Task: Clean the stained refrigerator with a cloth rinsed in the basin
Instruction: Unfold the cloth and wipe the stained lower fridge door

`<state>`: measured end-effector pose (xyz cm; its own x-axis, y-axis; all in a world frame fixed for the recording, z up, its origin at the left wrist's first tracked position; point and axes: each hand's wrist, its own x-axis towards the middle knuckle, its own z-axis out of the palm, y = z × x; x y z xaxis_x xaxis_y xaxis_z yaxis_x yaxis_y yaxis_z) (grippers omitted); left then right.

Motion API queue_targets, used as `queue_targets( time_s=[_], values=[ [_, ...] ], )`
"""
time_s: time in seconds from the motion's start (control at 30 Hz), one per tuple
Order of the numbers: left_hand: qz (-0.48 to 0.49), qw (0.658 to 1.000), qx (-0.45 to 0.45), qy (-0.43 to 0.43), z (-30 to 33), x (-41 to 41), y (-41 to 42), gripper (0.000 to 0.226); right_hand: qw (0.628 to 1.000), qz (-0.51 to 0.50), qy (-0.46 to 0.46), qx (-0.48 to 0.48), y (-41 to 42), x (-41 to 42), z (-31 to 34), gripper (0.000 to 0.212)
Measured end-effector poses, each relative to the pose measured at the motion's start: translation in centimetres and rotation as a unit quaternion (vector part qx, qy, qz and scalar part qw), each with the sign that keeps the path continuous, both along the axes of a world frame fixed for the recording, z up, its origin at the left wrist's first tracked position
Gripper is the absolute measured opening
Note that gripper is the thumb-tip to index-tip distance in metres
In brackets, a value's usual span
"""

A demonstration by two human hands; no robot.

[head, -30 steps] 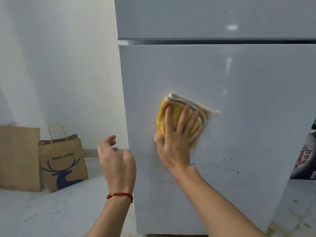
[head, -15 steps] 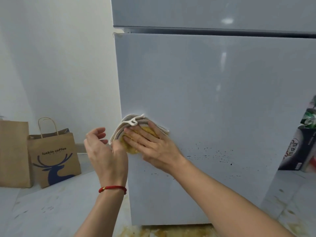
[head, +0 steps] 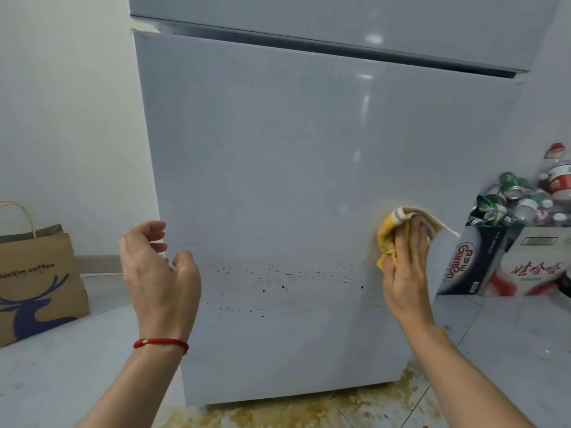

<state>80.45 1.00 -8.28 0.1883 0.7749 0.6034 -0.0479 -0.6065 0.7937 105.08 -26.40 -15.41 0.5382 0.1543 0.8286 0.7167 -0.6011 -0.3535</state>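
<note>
Right hand (head: pixel 404 273) presses cloth (head: pixel 390 239) on fridge (head: pixel 293 168); left hand (head: pixel 157 273) loosely curled, empty. Bag (head: pixel 37 285) left, cut off; box (head: pixel 506 261) of cans right.

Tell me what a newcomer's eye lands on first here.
The yellow cloth, pressed by the right hand against the fridge door near its right edge. Then the band of dark specks across the lower door, and the brown spill on the floor beneath.
</note>
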Motion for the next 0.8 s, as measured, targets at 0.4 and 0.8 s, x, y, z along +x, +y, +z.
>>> queue_targets(
  time_s=[0.4, 0.8],
  values=[
    [0.011, 0.996, -0.084, -0.012, 0.4, -1.1, 1.3, 0.039, 0.949, -0.04, 0.185, 0.254, 5.3, -3.8, 2.7, 0.06],
    [0.091, 0.964, -0.248, -0.024, 0.5, -6.1, 6.4, 0.041, 0.956, 0.172, -0.067, -0.226, 30.1, -21.2, -3.6, 0.058]
  ],
)
